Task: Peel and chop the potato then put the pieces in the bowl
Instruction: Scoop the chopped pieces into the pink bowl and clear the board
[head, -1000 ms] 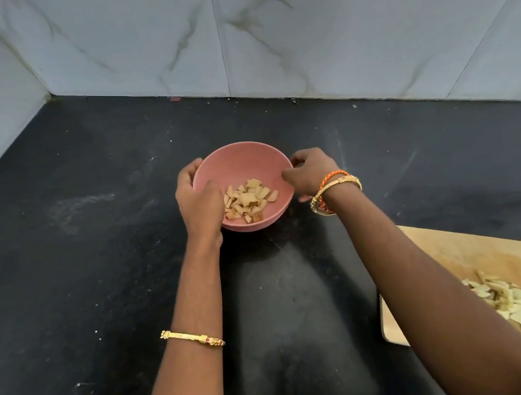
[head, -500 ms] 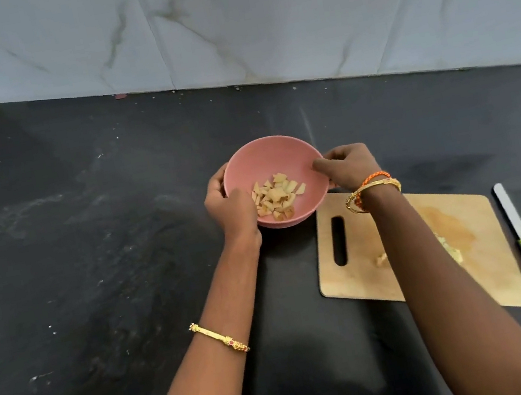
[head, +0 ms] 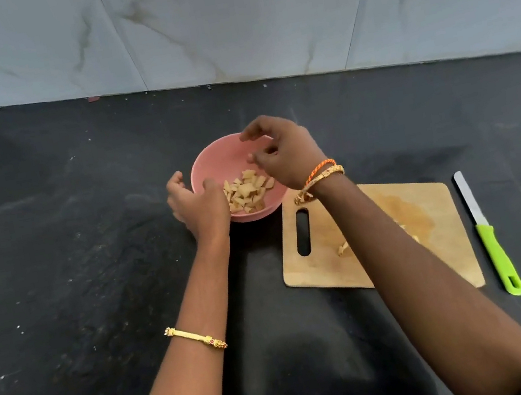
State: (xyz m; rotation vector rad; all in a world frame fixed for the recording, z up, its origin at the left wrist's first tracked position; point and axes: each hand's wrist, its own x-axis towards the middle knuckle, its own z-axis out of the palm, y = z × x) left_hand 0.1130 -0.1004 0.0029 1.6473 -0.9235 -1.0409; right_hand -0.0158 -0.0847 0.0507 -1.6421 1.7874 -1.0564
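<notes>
Your right hand (head: pixel 283 155) hovers over the round pink bowl (head: pixel 212 167), fingers loosely curled, holding nothing. Your left hand (head: pixel 197 205) cups its near-left rim, relaxed. Pale, angular potato pieces (head: pixel 247 191) lie heaped inside, pointing every way, on the black stone counter (head: pixel 52 251).

We count one pink bowl (head: pixel 212 167), one wooden cutting board (head: pixel 434 201), one green-handled knife (head: pixel 494 246) and two hands. Potato pieces (head: pixel 247 191) in the bowl: maybe twenty, too jumbled to count exactly. Bracelets: one on the left forearm, two on the right wrist.
</notes>
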